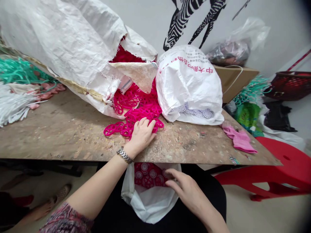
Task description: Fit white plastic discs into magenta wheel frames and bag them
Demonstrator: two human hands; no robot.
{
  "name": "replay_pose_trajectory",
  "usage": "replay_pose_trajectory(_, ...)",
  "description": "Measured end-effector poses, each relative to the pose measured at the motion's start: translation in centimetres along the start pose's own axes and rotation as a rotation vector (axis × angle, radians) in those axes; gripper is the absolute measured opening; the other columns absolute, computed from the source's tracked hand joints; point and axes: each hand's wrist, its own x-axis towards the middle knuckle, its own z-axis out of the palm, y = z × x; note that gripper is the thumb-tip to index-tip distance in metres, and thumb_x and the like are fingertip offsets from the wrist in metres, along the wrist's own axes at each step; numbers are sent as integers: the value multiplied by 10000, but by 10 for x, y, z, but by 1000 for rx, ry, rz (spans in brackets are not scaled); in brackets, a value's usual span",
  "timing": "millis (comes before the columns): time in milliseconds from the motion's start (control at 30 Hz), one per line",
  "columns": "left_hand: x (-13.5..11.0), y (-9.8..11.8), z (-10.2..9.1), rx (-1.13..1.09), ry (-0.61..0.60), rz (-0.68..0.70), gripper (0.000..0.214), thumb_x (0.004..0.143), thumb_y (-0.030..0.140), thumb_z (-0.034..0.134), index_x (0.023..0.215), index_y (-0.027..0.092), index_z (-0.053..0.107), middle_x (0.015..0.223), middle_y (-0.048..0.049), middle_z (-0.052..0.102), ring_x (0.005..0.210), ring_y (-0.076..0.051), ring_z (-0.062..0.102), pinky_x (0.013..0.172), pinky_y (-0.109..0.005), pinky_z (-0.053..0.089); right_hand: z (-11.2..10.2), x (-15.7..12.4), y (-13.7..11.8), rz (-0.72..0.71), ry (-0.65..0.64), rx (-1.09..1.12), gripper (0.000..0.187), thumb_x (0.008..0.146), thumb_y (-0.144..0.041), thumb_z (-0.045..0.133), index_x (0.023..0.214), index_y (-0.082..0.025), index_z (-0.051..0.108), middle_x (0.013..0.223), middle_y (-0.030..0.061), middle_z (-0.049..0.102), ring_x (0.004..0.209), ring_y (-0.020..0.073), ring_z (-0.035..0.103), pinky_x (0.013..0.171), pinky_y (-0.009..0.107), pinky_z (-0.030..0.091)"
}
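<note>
The left hand (141, 137) reaches forward, palm down, fingers slightly curled. The right hand (187, 191) lies lower, fingers extended leftward and held close together.

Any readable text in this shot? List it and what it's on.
"中大" in red, followed by more red Chinese characters too curved to read, on the white woven sack.
Small black print above that on the sack: too blurred to read.
Wristwatch dial: too small to read.

- white wall (272, 38) with black zebra decal (191, 19)
- cardboard box (234, 81) at back right, under a clear plastic bag (233, 45)
- dark red basket (290, 85) by the wall
- red plastic stool (274, 165) on pale floor (245, 210)
</note>
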Motion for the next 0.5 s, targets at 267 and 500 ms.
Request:
replay_pose_trajectory(267,-38,21,-8,-357,133,227,726,888,277,633,1499,228,244,1359,-153,496,1270,-301,479,1069,-482,401,-24,34,-24,6,316,347,337,925,-430,558,1182,-222,625,1030,82,737,920,241,705,818,369,550)
replay_pose_trajectory(500,-60,33,-2,-657,91,189,749,881,235,648,1509,278,241,1409,-146,476,1331,-289,457,1088,-489,420,-24,73,-42,-33,266,446,237,893,-419,601,957,-195,643,742,5,683,681,170,648,613,270,519)
